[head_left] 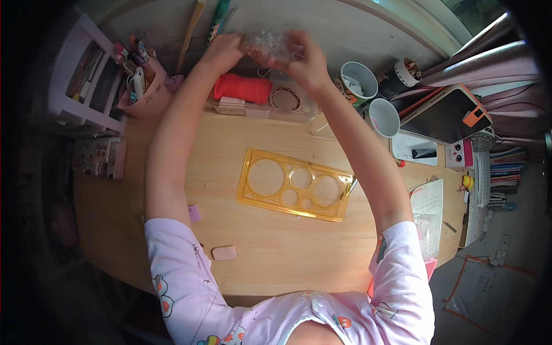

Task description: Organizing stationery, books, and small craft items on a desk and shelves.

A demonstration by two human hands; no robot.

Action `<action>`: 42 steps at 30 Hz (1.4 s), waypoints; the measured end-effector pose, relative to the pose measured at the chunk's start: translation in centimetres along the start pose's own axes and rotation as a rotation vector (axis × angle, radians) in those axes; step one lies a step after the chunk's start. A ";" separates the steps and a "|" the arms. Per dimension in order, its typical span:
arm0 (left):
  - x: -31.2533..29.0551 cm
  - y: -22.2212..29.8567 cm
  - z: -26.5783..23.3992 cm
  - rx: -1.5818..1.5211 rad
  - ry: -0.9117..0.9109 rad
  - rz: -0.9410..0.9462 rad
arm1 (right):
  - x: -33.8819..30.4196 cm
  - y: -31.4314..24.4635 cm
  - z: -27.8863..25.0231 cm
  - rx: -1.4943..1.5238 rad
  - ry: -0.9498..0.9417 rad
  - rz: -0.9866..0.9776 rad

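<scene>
Both my arms stretch to the far side of the desk. Between my hands is a clear, shiny plastic bag [265, 49] with something pinkish in it; its exact contents are too small to tell. My left hand [225, 50] grips its left side, and my right hand [309, 63] has its fingers curled round the right side. Just below them, a red ribbed roll [242, 88] lies on a clear plastic box [259, 112], beside a round ring-like piece [284, 99]. A yellow see-through circle template [294, 184] rests on the desk between my forearms.
At the left stand a pink pen holder [144, 95] and a lilac drawer unit [86, 80]. White cups [384, 118], a dark tablet [445, 115] and papers [425, 201] line the right side. A pink eraser-like block [224, 253] lies near the front edge.
</scene>
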State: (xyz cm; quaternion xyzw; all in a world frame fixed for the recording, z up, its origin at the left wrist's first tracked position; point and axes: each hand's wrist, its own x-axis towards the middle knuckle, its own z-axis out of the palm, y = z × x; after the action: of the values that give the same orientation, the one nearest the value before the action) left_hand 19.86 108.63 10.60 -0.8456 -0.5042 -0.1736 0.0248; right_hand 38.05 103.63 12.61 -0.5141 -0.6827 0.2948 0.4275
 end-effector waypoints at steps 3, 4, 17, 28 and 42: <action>0.1 -0.2 -0.1 0.159 -0.112 0.032 | -0.2 1.2 0.4 0.025 -0.027 0.001; 0.2 -0.1 -0.1 0.160 -0.112 0.032 | -0.2 1.6 0.4 0.026 -0.026 0.000; 0.7 0.0 -3.5 -0.082 -0.553 0.064 | 0.6 1.0 2.4 -0.258 -0.184 -0.186; 0.3 -0.3 -3.8 -0.302 -0.533 0.094 | 3.5 0.0 1.1 -0.275 -0.592 -0.177; -1.1 0.4 -4.2 0.020 -0.356 0.159 | 2.4 1.6 2.5 -1.133 -0.451 -0.363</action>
State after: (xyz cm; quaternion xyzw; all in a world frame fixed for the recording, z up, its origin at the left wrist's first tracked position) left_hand 18.64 106.61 14.23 -0.8999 -0.4339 -0.0138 -0.0425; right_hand 36.29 106.46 10.76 -0.4619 -0.8823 -0.0884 -0.0219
